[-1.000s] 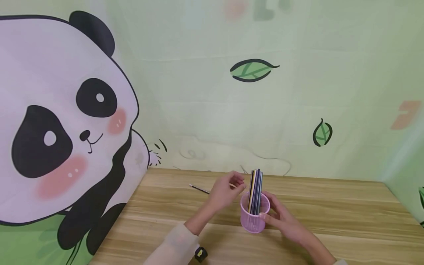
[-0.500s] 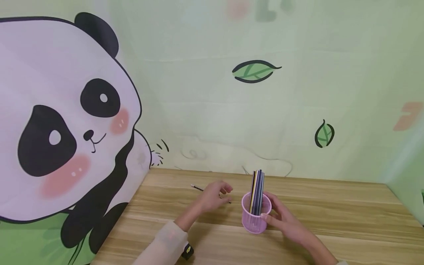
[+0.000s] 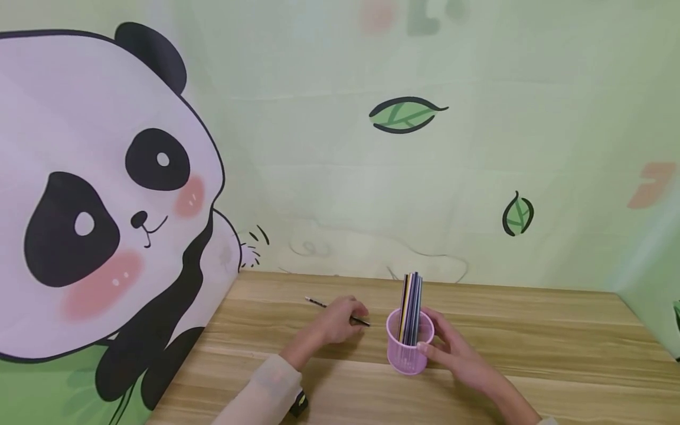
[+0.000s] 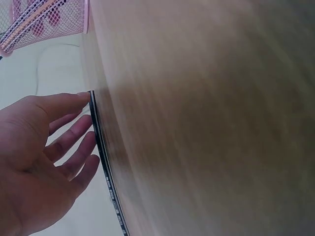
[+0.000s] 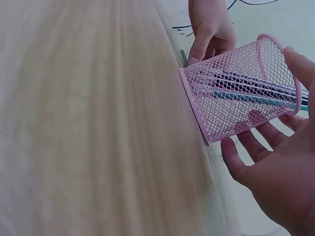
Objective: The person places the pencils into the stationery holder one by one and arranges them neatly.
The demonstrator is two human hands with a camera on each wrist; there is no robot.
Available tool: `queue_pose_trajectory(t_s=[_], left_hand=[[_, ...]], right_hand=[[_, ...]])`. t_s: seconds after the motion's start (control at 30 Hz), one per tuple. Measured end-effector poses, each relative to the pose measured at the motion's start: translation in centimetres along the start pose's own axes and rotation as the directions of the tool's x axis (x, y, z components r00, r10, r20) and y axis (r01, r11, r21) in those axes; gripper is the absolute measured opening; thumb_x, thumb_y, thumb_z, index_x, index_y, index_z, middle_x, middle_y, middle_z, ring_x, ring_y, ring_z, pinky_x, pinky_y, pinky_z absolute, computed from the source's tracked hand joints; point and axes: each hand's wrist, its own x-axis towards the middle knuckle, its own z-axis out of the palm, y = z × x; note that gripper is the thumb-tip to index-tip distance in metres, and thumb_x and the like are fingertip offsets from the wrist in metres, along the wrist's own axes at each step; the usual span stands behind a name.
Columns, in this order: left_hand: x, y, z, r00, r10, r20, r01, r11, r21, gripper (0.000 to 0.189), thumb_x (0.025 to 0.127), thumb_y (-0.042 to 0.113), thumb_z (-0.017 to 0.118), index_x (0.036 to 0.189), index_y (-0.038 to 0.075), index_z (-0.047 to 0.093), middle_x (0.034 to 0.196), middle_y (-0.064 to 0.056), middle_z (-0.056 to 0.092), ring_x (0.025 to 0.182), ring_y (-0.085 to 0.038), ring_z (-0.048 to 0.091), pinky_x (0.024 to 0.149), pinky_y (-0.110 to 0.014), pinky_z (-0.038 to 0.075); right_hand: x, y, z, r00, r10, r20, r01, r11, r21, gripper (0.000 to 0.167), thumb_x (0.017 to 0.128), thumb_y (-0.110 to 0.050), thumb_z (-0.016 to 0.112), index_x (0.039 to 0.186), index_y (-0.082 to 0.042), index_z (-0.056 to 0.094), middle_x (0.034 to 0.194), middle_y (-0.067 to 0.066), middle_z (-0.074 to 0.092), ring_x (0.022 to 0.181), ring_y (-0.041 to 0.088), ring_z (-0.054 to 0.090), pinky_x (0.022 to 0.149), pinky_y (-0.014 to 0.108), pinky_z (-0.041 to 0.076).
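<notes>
A dark pencil [image 3: 361,321] with printed markings lies on the wooden table, partly covered by my left hand [image 3: 337,319] in the head view. In the left wrist view, the thumb tip and fingertips reach down to the pencil [image 4: 101,142], with a gap between thumb and fingers. My right hand [image 3: 451,351] holds a pink mesh pencil cup [image 3: 406,360] upright on the table, thumb at the rim and fingers along its far side. A bundle of pencils [image 3: 411,307] stands in the cup, their ends rising above the rim.
The wooden table [image 3: 531,336] meets a pale green backdrop [image 3: 319,177] printed with leaves. A large panda picture [image 3: 175,236] covers the left side. A small black object [image 3: 299,404] shows beside the left sleeve [image 3: 260,389].
My left hand has moved leftward away from the cup and lowered onto the pencil, its fingers now at it. The right hand and cup have stayed in place.
</notes>
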Motion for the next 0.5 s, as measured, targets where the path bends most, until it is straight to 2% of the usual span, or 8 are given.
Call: queue_pose_trajectory(t_s=[0.3,0.5], left_hand=[[-0.17,-0.3,0.21,0.999,0.008,0.037,-0.008,1.0,-0.011,0.012,0.092,0.005,0.081,0.101,0.01,0.076,0.097,0.001,0.066,0.092,-0.012,0.065,0.086,-0.026,0.057],[-0.43,-0.21,0.48,0.999,0.033,0.043,-0.033,0.999,0.004,0.01,0.094,0.002,0.076,0.096,0.012,0.076,0.091,0.002,0.065,0.085,-0.006,0.061,0.081,-0.023,0.056]], right_hand=[[-0.01,0.0,0.05,1.0,0.01,0.011,-0.01,1.0,0.004,0.068,0.105,-0.008,0.064,0.164,-0.012,0.031,0.159,0.031,0.04,0.142,0.058,0.042,0.103,0.03,0.052],[0.04,-0.11,0.11,1.0,0.009,0.01,-0.01,1.0,0.016,0.068,0.105,-0.008,0.064,0.164,-0.011,0.031,0.159,0.031,0.04,0.142,0.058,0.042,0.103,0.031,0.052]])
